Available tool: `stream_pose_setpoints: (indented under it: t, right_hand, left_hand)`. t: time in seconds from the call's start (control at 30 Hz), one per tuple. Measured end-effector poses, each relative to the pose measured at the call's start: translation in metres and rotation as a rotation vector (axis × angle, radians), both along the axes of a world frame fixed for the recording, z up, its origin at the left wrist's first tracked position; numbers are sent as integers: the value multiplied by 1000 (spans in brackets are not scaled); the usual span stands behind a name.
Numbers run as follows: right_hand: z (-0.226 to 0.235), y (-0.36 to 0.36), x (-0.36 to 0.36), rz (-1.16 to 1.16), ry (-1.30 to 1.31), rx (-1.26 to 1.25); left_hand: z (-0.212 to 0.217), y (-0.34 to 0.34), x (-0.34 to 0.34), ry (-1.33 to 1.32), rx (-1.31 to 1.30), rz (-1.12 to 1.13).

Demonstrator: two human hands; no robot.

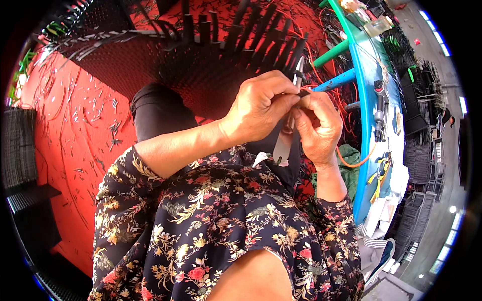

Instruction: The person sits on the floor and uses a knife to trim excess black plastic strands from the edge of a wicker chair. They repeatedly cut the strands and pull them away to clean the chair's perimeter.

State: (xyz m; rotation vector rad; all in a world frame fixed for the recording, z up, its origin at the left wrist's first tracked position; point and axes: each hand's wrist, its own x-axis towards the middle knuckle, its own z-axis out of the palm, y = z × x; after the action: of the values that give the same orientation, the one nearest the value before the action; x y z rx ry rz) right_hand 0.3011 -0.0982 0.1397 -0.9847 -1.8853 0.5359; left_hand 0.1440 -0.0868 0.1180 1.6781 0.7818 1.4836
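Observation:
My left hand (260, 106) and my right hand (320, 126) meet above my lap, thumbs and fingers pinched on a short dark strip (304, 94). A long, flat silver metal tool (284, 146) passes between the hands. Its narrow tip points away from me and its broad end toward my lap; fingers hide its middle, and I cannot tell which hand bears it. Just beyond my hands lies a dark woven wicker panel (170, 65) with several flat strip ends (251, 37) standing up along its far part.
On my right a blue-topped stand (369, 60) carries a dark air tool (379, 113), a yellow-handled hand tool (377, 179) and a clear jar (378, 26). An orange hose (357, 164) hangs there. Dark offcuts litter the red floor (80, 145). Dark woven pieces (20, 148) stand at far left.

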Motion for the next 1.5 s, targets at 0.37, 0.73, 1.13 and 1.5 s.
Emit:
stream_pose_setpoints:
  t: [0.37, 0.73, 1.13, 1.5]
  right_hand:
    - [-24, 9, 3, -76, 297, -35]
    - [-32, 20, -5, -67, 105, 129]
    - [-64, 44, -19, -41, 525, -169]
    - [-57, 8, -57, 247, 814, -754]
  left_hand:
    - [12, 6, -1, 64, -527, 66]
    - [15, 14, -7, 108, -581, 223]
    - [29, 20, -10, 360, -538, 333]
    - [24, 35, -21, 367, -535, 454]
